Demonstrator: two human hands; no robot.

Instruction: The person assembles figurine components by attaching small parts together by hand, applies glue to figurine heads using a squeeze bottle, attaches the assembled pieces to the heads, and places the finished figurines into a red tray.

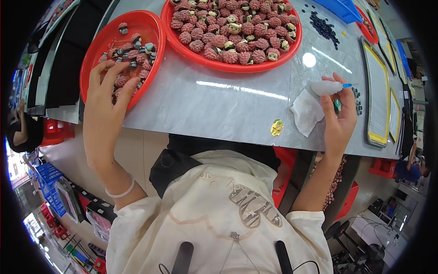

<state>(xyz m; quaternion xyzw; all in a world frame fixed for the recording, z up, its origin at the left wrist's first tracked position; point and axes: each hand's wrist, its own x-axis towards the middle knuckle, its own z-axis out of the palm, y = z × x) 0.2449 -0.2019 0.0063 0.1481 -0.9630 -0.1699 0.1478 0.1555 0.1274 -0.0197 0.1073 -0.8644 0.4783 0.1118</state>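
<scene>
My left hand (pixel 107 98) is lowered into the smaller round red tray (pixel 157 28) at the left, thumb and fingers apart above small pink, bumpy figures with black and grey-blue parts (pixel 121 82). Whether a fingertip touches one cannot be made out. On the right, my right hand (pixel 340 109) is closed around a small white squeeze bottle (pixel 325 87) with a blue needle tip (pixel 347 85) pointing right. Something small and green (pixel 337 106) shows by its fingers. A crumpled white tissue (pixel 306 112) lies on the grey table, just left of that hand.
A larger red tray (pixel 237 67) full of pink bumpy figures with cream faces stands at the back middle. Small dark pieces (pixel 324 28) lie beside a blue bin (pixel 340 10). A gold oval sticker (pixel 276 128) is near the front edge. A yellow-edged frame (pixel 378 96) borders the right.
</scene>
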